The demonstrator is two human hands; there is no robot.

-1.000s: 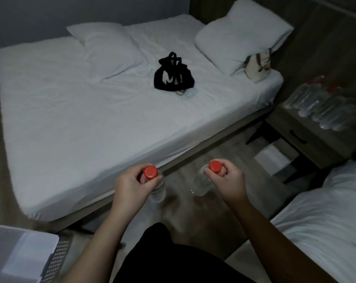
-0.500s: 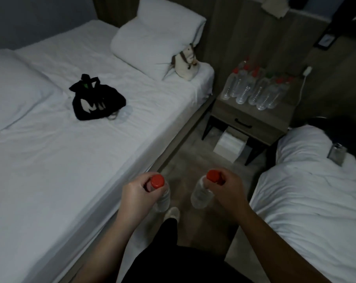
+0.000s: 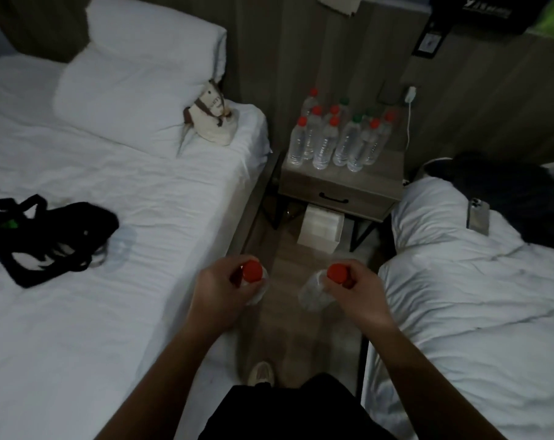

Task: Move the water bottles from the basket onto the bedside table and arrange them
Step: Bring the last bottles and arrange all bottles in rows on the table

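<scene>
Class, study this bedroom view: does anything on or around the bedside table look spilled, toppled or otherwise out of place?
Nothing stands out. The water bottles stand upright in a tidy cluster on the bedside table, none toppled, with no spill visible. The left hand and right hand each hold a red-capped bottle in the aisle.

Surface (image 3: pixel 358 182) at 12 between beds; bottles (image 3: pixel 336 138) on it, box (image 3: pixel 320 230) under it, bag (image 3: pixel 47 239) at 9.
</scene>
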